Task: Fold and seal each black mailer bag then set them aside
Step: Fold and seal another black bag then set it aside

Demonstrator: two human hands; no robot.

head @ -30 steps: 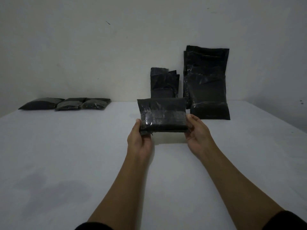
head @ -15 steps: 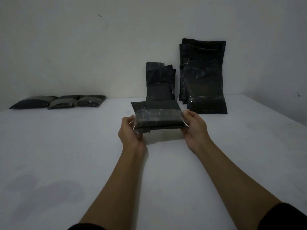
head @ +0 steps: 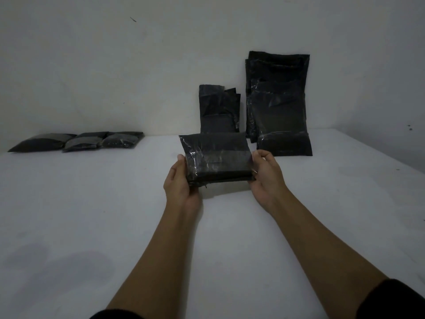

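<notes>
Black mailer bag [head: 216, 157], folded, is gripped at its ends by left hand [head: 180, 180] and right hand [head: 266, 176] above the table [head: 92, 203]. Left of it lie three finished bags [head: 78, 141]; behind it, unfolded stacks [head: 278, 102] wait.

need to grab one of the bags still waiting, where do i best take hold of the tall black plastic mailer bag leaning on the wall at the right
Probably by the flat upper part of the tall black plastic mailer bag, pinched at a side edge, coming from the front. It stands upright against the white wall, so its back is shut off, and its bulging bottom rests on the white table. Both hands are now busy on another bag.
</notes>
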